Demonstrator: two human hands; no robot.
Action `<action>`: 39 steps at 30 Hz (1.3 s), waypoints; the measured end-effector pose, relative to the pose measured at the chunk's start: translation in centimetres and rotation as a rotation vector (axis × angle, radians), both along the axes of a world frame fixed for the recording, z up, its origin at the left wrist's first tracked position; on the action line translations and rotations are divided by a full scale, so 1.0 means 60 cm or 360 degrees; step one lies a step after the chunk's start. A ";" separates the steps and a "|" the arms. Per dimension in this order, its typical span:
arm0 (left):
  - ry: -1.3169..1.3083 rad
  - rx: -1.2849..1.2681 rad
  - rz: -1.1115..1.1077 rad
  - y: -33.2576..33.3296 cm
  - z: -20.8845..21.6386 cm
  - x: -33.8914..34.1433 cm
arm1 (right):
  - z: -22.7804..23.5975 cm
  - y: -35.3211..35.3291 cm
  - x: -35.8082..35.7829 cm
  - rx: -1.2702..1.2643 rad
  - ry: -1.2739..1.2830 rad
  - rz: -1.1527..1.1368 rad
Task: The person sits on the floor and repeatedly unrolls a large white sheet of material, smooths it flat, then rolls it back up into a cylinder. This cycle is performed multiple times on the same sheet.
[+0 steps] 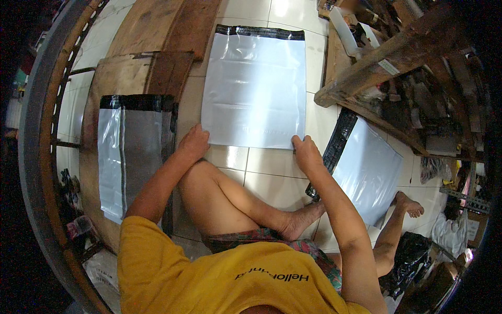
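Three lots of white mailer bags: one bag (254,86) flat on the tiles, one stack (130,152) left, another stack (366,170) right; two hands

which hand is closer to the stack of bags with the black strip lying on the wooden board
Left. The left hand rests just right of that stack of bags; the right hand sits farther away, across the flat white bag.

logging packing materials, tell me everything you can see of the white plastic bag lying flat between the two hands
The white rectangular plastic mailer bag lies flat on the glossy white tiled floor, long side running away from the person. It looks like thin, shiny, slightly wrinkled film with light glare. A black strip runs across its far end. It looks flat, with no visible bulge. The left hand presses its near left corner and the right hand its near right corner. Its upper left edge lies close to a brown wooden board.
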State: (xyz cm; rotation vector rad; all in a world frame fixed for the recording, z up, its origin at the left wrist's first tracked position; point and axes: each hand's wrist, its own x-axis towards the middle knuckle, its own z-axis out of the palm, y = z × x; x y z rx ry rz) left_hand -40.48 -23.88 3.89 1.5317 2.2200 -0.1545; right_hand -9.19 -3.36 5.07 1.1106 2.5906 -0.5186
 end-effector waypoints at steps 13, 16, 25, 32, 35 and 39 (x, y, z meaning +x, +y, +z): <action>-0.0187 0.0090 0.0300 0.018 0.049 -0.003 | 0.045 0.055 -0.081 0.0408 0.0401 0.0273; -0.0012 0.0241 0.0216 0.041 0.053 0.010 | 0.049 0.064 -0.155 0.0222 0.0437 0.0513; -0.0191 0.0465 -0.0954 0.122 0.013 0.045 | -0.002 0.056 -0.194 0.0230 -0.0005 0.0783; -0.0218 0.0459 -0.1173 0.126 -0.044 0.035 | -0.002 0.063 -0.189 0.0295 0.0097 0.0840; -0.0247 0.0491 -0.1153 0.124 -0.062 0.037 | -0.012 0.055 -0.188 0.0160 0.0142 0.0659; -0.0197 0.0049 -0.1162 0.145 -0.039 0.042 | -0.057 -0.004 -0.220 0.0364 0.0717 0.0418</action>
